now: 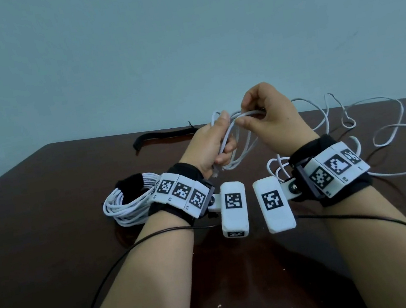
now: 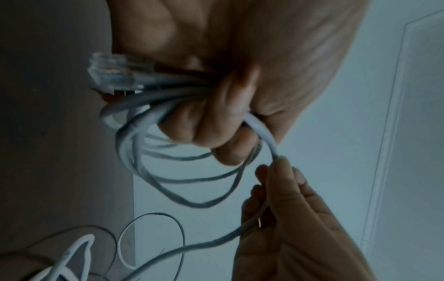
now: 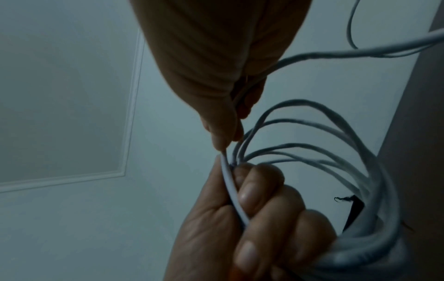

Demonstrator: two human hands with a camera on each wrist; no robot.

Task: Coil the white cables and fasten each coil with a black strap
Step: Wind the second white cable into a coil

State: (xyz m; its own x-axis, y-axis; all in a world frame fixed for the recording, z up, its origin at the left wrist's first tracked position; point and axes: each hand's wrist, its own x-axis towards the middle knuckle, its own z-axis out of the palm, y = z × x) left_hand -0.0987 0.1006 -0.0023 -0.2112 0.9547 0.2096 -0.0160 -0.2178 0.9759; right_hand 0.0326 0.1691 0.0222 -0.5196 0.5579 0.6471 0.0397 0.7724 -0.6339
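While fingers curl, cable sits inside.

White cables; black strap; dark brown table; checkered wristbands.

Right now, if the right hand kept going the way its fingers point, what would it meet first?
Probably the left hand: the right hand pinches the cable and points left at it, nearly touching. Depth is unclear.

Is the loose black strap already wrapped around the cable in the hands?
No, the black strap lies flat on the table, apart from the cable.
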